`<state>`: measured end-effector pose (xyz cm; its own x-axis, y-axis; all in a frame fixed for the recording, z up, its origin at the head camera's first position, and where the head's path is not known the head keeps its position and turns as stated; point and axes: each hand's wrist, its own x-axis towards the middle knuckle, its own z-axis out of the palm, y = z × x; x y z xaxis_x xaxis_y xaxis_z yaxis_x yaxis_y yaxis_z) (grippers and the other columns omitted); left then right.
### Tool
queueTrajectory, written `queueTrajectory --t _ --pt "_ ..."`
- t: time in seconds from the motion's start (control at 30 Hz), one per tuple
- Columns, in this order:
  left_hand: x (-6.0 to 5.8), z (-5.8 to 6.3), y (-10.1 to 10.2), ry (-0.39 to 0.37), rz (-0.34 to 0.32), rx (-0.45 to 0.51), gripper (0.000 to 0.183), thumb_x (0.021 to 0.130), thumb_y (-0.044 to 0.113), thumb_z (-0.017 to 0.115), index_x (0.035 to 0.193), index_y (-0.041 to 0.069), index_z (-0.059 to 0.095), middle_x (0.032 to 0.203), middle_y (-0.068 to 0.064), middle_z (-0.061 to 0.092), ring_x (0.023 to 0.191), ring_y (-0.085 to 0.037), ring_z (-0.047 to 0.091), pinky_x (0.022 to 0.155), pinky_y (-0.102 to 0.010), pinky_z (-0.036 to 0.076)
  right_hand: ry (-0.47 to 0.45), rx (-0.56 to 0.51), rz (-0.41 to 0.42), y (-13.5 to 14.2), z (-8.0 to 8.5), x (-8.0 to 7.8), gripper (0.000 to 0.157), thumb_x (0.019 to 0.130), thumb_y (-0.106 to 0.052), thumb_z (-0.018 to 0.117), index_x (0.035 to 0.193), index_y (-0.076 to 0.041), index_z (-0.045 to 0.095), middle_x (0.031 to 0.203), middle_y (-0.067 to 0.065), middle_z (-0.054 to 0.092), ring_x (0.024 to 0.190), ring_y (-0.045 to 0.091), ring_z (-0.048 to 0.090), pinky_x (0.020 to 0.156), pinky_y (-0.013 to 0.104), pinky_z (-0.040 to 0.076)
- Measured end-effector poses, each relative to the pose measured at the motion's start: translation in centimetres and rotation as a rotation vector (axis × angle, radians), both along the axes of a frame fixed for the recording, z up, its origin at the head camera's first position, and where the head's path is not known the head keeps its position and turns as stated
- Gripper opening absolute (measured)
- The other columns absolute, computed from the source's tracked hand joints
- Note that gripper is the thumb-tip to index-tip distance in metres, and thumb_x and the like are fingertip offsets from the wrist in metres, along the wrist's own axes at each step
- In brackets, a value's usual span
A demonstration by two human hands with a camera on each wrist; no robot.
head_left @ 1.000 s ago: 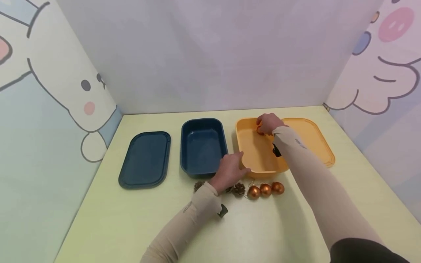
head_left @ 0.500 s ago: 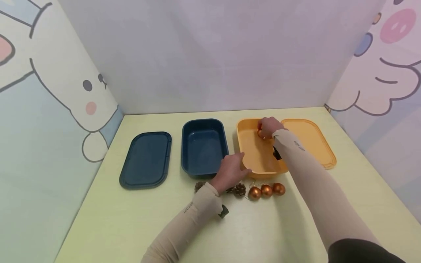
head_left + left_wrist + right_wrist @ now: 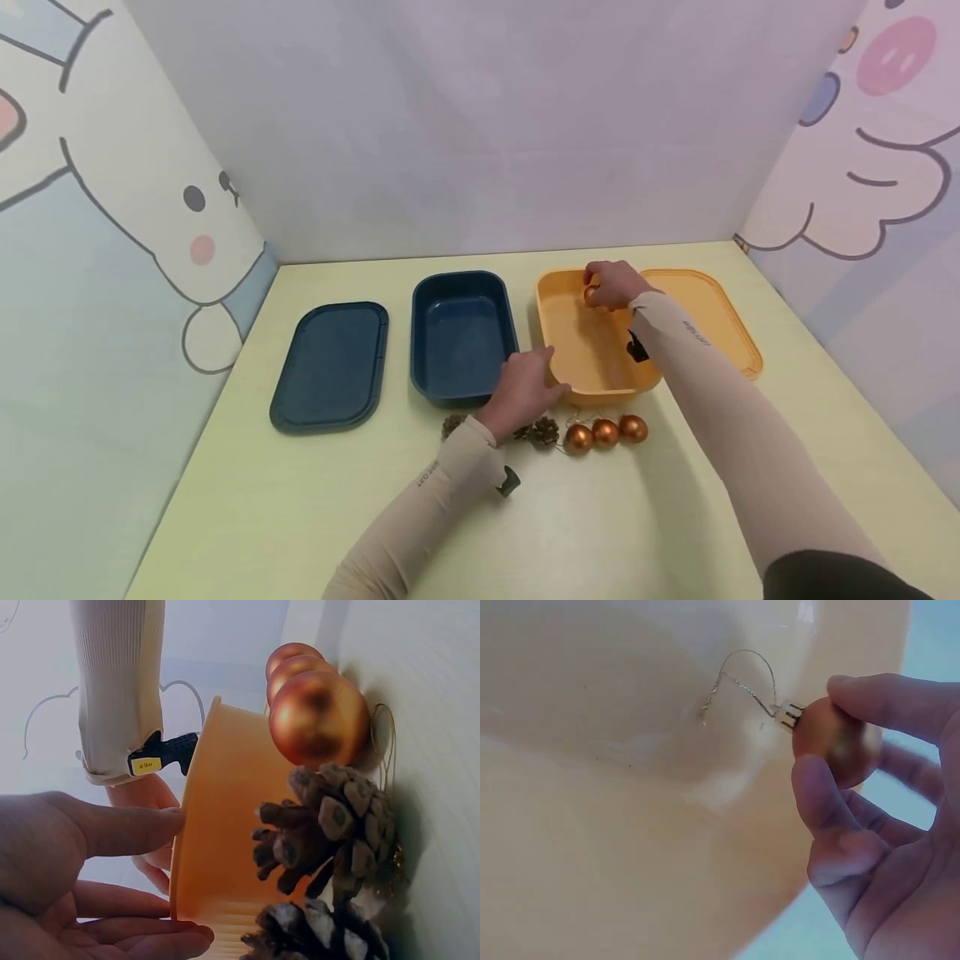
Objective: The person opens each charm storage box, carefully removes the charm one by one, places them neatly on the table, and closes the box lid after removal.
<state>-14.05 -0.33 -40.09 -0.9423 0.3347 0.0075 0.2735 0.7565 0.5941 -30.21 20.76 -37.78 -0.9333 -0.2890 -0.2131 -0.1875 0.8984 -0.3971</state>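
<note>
In my right hand (image 3: 900, 825), thumb and fingers pinch a copper-coloured Christmas bauble (image 3: 836, 742) by its sides. A thin metallic hanging cord (image 3: 742, 671) loops from its silvery cap. That hand is over the far right part of the yellow-orange plastic box (image 3: 592, 350), inside its rim. My left hand (image 3: 521, 387) touches the box's near left corner, with thumb and fairly straight fingers spread along the rim. Just in front of the box lie several more copper baubles (image 3: 605, 433) in a row. Pine cones (image 3: 330, 829) lie to their left, partly hidden under my left hand in the head view.
Left of the yellow-orange box stands a dark blue box (image 3: 463, 337) with nothing visible inside. A dark blue lid (image 3: 330, 367) lies flat farther left. On the right, an orange lid (image 3: 701, 317) lies partly behind my right forearm. A wall (image 3: 495, 133) borders the table's back.
My right hand stays near the far end of the box with the bauble, shifting only slightly. My left hand keeps its place on the rim.
</note>
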Motion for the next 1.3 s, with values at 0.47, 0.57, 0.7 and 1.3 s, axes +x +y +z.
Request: queueTrajectory --t 0.47,0.57,0.7,1.3 --pt "-0.1 -0.1 0.1 -0.022 0.009 -0.010 0.064 0.090 0.028 0.076 0.144 0.002 0.053 0.140 -0.014 0.063 0.123 -0.023 0.065 0.102 -0.036 0.056 -0.051 -0.162 0.078 1.6 0.7 2.4 0.036 0.100 -0.017 0.059 0.130 0.002 0.058 0.123 0.027 0.065 0.083 0.026 0.076 0.090 0.047 0.058" --pt "0.0 -0.1 0.1 -0.016 0.010 -0.011 0.064 0.090 0.028 0.076 0.144 0.002 0.054 0.140 -0.014 0.063 0.121 -0.022 0.066 0.101 -0.035 0.056 -0.060 -0.198 0.092 2.1 0.6 2.8 0.032 0.100 -0.012 0.059 0.128 0.002 0.056 0.124 0.029 0.062 0.085 0.027 0.076 0.089 0.047 0.060" --pt "0.0 0.0 0.1 -0.002 0.012 -0.006 0.063 0.090 0.028 0.076 0.143 0.002 0.054 0.139 -0.015 0.064 0.120 -0.023 0.066 0.100 -0.036 0.056 -0.034 -0.238 0.111 2.8 0.8 3.5 0.028 0.097 -0.011 0.064 0.122 0.000 0.057 0.118 0.027 0.063 0.080 0.025 0.075 0.076 0.039 0.063" --pt "0.0 -0.1 0.0 -0.021 0.011 0.001 0.063 0.091 0.028 0.075 0.144 0.003 0.053 0.142 -0.014 0.061 0.124 -0.022 0.064 0.103 -0.035 0.055 0.107 -0.344 0.245 4.2 2.6 9.0 0.026 0.091 -0.006 0.071 0.115 -0.008 0.061 0.104 0.013 0.063 0.078 0.019 0.065 0.065 0.025 0.056"
